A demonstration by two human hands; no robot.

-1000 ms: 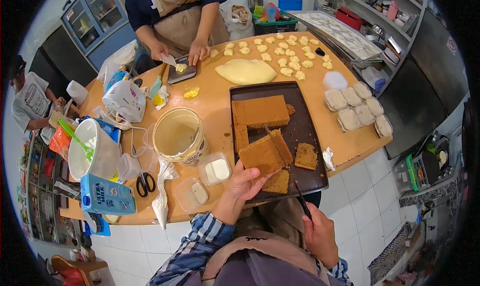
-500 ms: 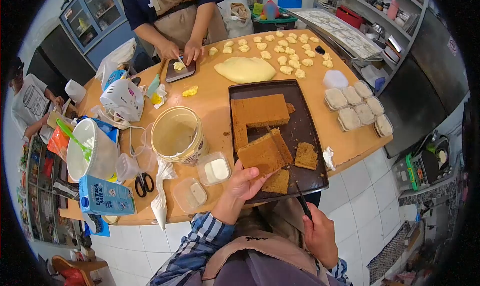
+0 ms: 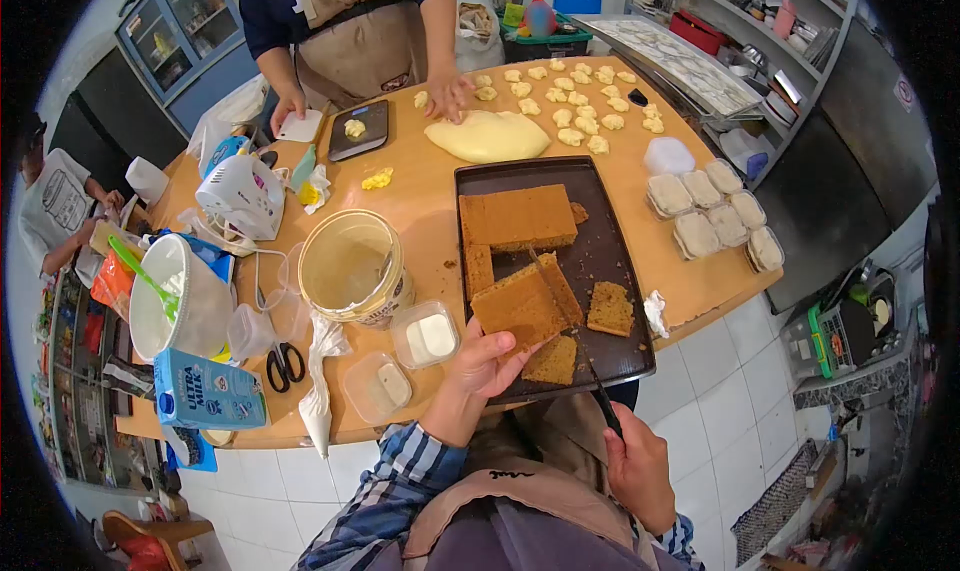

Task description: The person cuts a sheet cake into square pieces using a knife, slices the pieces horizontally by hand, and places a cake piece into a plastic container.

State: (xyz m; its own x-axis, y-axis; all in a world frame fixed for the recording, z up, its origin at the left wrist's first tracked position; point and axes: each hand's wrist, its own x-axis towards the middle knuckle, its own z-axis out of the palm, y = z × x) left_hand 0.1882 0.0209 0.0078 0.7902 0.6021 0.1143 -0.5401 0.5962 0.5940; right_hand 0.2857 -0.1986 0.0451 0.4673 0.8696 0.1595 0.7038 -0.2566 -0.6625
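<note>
My left hand [image 3: 488, 363] grips the near-left edge of a brown sponge cake piece [image 3: 520, 303], its thumb on top. In my right hand [image 3: 640, 471] is the black handle of a long knife [image 3: 590, 361]. The blade lies across the right part of that cake piece. Underneath is a dark baking tray [image 3: 620, 241], which also holds a larger cake block [image 3: 518, 218], a narrow strip of cake at the left, a small square piece [image 3: 610, 309] at the right and another cut piece [image 3: 552, 361] near the front edge, with crumbs around.
Left of the tray stand a tub [image 3: 350, 271], lidded containers [image 3: 425, 335], a piping bag [image 3: 320, 381], scissors [image 3: 286, 367] and a milk carton [image 3: 210, 391]. Filled boxes [image 3: 715, 211] sit right. Across the table, a co-worker's hand [image 3: 448, 93] is by a dough mass [image 3: 487, 136] and a scale [image 3: 359, 131].
The co-worker's one hand has moved from the scale to the large dough, while the other has drawn left with a white scraper. My hands, the knife and cake look nearly unchanged.
</note>
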